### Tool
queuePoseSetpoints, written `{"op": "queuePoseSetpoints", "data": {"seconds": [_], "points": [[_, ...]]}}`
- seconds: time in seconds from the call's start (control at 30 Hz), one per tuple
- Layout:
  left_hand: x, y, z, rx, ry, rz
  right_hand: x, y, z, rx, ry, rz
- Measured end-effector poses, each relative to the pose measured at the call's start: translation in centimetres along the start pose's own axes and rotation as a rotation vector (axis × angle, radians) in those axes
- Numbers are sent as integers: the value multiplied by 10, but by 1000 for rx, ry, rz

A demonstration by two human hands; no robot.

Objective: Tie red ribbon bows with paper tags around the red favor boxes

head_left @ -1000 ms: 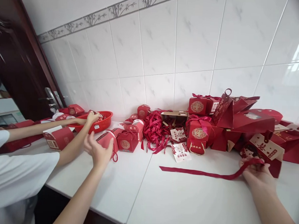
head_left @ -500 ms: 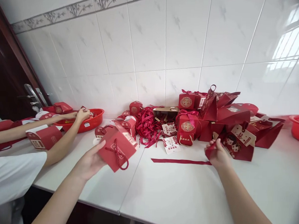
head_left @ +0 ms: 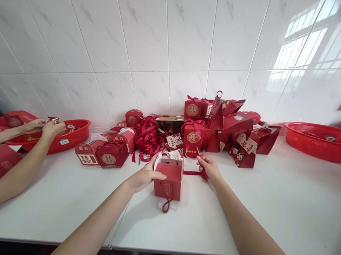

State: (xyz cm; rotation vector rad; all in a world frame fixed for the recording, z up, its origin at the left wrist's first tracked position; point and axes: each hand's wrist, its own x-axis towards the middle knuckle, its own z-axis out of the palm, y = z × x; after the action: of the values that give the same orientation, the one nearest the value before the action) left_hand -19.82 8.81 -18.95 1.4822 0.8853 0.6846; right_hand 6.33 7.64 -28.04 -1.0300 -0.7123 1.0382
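Note:
A small red gift box point(head_left: 168, 182) with a cord handle stands upright on the white counter point(head_left: 69, 198) in front of me. My left hand point(head_left: 145, 176) grips its left side, thumb on the top edge. My right hand point(head_left: 210, 168) is closed, pinching a dark red ribbon point(head_left: 191, 172) that runs from my fingers behind the box's right edge. Behind them lies a heap of loose red ribbons point(head_left: 148, 136) and a pile of red gift boxes and bags point(head_left: 216, 126).
Another person's hands point(head_left: 49, 128) are at a red plastic basin point(head_left: 58, 141) on the left. A second red basket point(head_left: 320, 141) sits at the right against the tiled wall. More closed red boxes point(head_left: 103, 154) stand left of centre.
My left hand picked up the red box from the left and set it upright in front of me. My right hand drew the ribbon in toward the box. The view swung right.

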Motion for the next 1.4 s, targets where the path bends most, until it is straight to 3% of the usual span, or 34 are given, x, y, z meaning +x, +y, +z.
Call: {"op": "queuePoseSetpoints", "data": {"seconds": [0.1, 0.2, 0.3, 0.37, 0.43, 0.53, 0.63, 0.77, 0.93, 1.13, 1.4], "points": [[5, 31, -7, 373, 176, 134, -1, -1, 4, -53, -8, 10], [7, 59, 1, 879, 143, 340, -5, -8, 9, -63, -21, 2], [7, 63, 26, 1166, 58, 416, -11, -21, 14, -22, -79, -22], [8, 50, 43, 1244, 96, 411, -17, -33, 17, 23, -161, -21], [9, 32, 54, 1269, 158, 409, -26, -45, 20, 55, -256, 1], [9, 6, 54, 1169, 246, 477, -41, -57, 27, 37, -442, 66], [6, -11, 41, 957, 236, 582, -52, -60, 36, -49, -657, 133], [0, -21, 31, 817, 186, 690, -59, -56, 46, -105, -778, 186], [-6, -23, 30, 900, 91, 840, -63, -61, 47, -188, -754, 213], [-4, -24, 30, 857, 83, 836, -69, -71, 47, -268, -597, 202], [-3, -28, 31, 827, 88, 869, -70, -68, 51, -307, -581, 176]]}}
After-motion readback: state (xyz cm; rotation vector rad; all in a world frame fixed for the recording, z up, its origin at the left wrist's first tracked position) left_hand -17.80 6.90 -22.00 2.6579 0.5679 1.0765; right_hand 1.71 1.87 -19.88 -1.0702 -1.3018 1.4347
